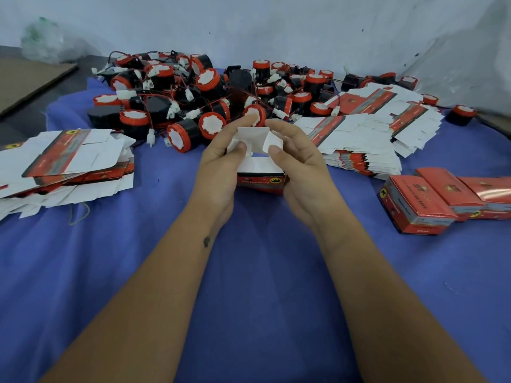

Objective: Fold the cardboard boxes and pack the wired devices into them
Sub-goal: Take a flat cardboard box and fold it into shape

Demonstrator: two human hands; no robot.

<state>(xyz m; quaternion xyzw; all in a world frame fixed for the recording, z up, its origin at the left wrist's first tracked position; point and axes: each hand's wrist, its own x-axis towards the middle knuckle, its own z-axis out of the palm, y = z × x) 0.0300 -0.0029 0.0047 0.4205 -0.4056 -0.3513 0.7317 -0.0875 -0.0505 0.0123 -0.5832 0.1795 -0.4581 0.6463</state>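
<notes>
Centre of frame: one small red-and-white cardboard box (pixel 260 172), partly erected, held above the blue cloth (pixel 249 272) between both hands. Left hand (pixel 221 164) curled round the box's left side, thumb pressed on a white end flap. Right hand (pixel 298 167) curled round the right side, thumb pinching the opposite white flap; fingers of both hands clamped on the box, flaps standing open at the top.

Upper centre, just behind the hands: large heap of wired devices (pixel 210 98), round black bodies with red-and-white caps, red leads and white plugs tangled together.

Left of frame: loose stack of flat unfolded box blanks (pixel 66 161) on the cloth. Right of centre: second, larger stack of flat blanks (pixel 367 134), fanned out. Lower right of that stack: row of closed red finished boxes (pixel 431 197), lying side by side.

Upper left corner: brown cardboard sheet (pixel 30 78) and a clear plastic bag (pixel 47 42), blurred.
</notes>
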